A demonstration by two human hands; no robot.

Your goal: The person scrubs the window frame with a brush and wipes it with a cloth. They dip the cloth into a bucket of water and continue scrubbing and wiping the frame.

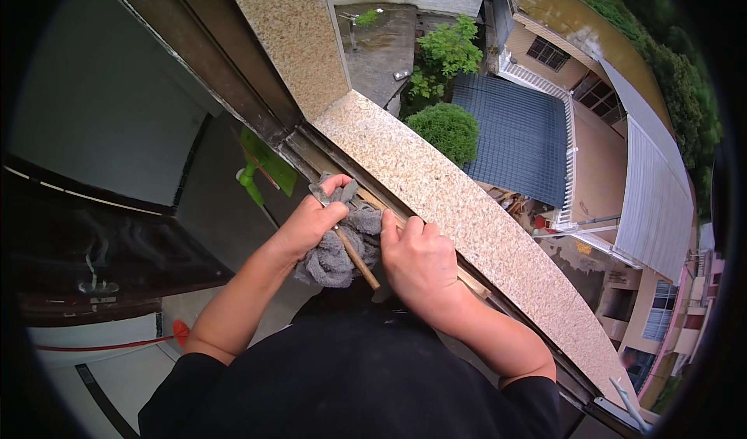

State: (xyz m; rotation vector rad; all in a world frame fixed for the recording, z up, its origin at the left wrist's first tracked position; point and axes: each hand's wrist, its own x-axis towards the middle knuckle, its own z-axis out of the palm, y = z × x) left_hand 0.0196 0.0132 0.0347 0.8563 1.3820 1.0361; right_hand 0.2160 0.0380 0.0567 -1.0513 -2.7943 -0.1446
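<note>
My left hand [315, 217] is closed around a bunched grey cloth [332, 261] and a tool with a slim wooden handle [357, 259], whose metal end shows near my thumb. My right hand [419, 258] grips a light wooden strip [471, 281] that lies along the window frame's bottom track [373, 185]. The strip shows beyond both sides of that hand, and its upper end runs beside the cloth. How the fingers wrap under the strip is hidden.
A speckled stone sill [467, 211] borders the track, with a drop to roofs and trees outside. Upright metal framing [227, 59] stands at upper left. Indoors are a green dustpan [271, 161], a dark door [111, 252] and a red-handled thing [181, 333]. A pale stick [629, 404] is at lower right.
</note>
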